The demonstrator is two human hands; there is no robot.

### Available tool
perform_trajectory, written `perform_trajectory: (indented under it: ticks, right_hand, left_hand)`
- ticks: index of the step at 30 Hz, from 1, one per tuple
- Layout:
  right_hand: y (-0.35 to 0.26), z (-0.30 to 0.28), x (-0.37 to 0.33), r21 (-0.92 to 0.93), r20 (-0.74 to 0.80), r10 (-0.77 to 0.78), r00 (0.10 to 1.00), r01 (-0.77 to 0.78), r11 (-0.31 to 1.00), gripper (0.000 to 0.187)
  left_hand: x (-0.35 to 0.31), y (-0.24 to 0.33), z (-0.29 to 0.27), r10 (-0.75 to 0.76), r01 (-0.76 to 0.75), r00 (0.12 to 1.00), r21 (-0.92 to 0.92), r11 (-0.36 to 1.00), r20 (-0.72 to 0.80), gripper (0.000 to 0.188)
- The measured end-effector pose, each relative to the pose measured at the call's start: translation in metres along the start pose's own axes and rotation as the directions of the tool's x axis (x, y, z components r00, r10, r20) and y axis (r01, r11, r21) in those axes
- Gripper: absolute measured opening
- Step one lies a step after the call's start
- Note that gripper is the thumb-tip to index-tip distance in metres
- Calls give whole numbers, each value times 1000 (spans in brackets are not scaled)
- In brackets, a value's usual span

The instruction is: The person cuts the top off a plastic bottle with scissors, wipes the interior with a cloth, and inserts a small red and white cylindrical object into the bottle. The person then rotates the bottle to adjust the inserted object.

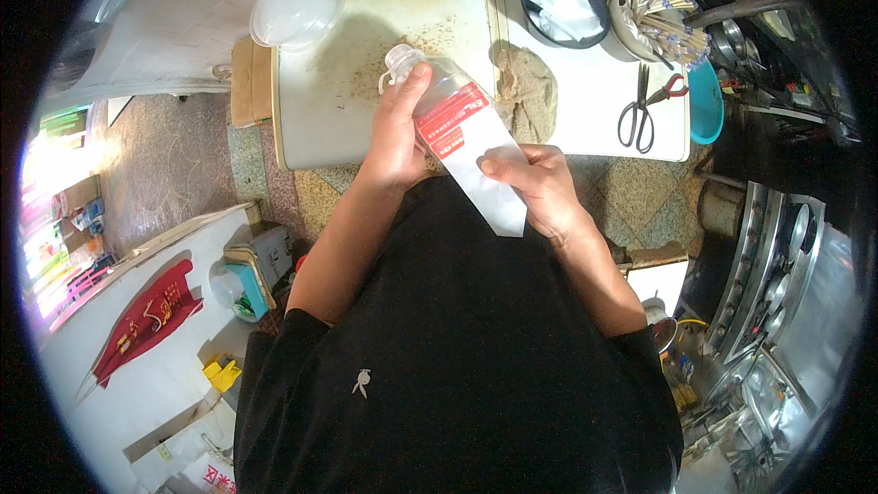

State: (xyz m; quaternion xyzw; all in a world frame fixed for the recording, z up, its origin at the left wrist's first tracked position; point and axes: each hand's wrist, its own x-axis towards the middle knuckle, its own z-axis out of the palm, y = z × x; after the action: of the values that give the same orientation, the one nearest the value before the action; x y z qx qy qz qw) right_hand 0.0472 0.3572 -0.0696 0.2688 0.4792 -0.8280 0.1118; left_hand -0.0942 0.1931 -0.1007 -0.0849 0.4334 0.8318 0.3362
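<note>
My left hand [400,123] is closed round the upper part of a clear plastic bottle [445,78], which has a ring-shaped handle at its neck. The bottle is tilted, its neck toward the far left. Over its lower part lies a white sheet or sleeve with red printed bands [480,151], slanting down to an angled end. I cannot tell whether it wraps all the way round the bottle. My right hand [541,185] grips this white piece by its right edge, thumb on top. Both hands are in front of my chest, at the table's near edge.
On the white table [366,142] are a wrinkled beige cloth [526,96], black-handled scissors [643,110] and red-handled pliers [675,86]. Farther back stand clear plastic bowls [297,11], a black bowl [594,32] with white material inside, and a container of chopsticks [631,32].
</note>
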Motion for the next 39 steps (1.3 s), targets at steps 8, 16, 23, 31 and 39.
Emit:
perform_trajectory:
  ticks: [8, 16, 23, 31, 39]
  right_hand:
    - [4, -7, 1, -9, 30, -20, 999, 21, 1000, 19]
    - [-5, -9, 11, -168, 42, -82, 996, 88, 982, 34]
    - [-9, -5, 19, -83, 76, -101, 992, 108, 991, 49]
    - [-3, -1, 23, 45, 56, -145, 988, 142, 989, 44]
    - [-7, 1, 21, 30, 86, -242, 966, 240, 970, 38]
  left_hand:
    - [6, 4, -7, 9, -9, 1000, 11, 1000, 13, 37]
    - [-2, 16, 18, 252, -241, 968, 259, 935, -11, 53]
    - [-3, 18, 16, 316, -314, 948, 281, 907, 39, 59]
    - [-12, 14, 18, 384, -408, 913, 348, 844, 140, 64]
    - [-22, 23, 29, 374, -427, 899, 272, 863, 227, 83]
